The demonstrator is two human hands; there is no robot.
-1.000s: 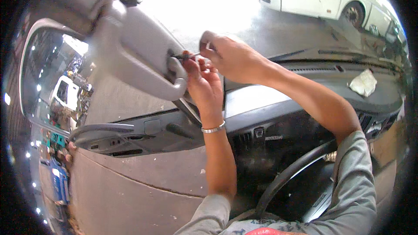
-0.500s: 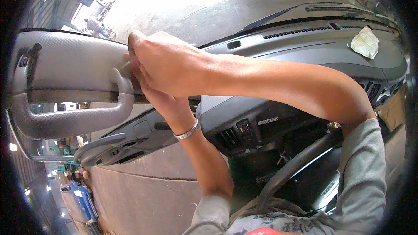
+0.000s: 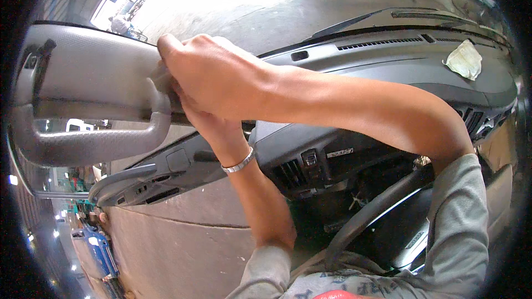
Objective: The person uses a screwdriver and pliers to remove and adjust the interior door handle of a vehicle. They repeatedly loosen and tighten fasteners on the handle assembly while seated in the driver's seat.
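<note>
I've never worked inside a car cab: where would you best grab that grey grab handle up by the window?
Grip the grab handle on its long lower bar, coming from below with fingers curling up through the open gap behind it. The bar is rounded and stands clear of the trim; its right end is taken by both hands.

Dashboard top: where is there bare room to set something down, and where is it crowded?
The dashboard is bare from the defrost vent slots to the crumpled white rag. Both hands, right hand over left hand, crowd the grey grab handle.
</note>
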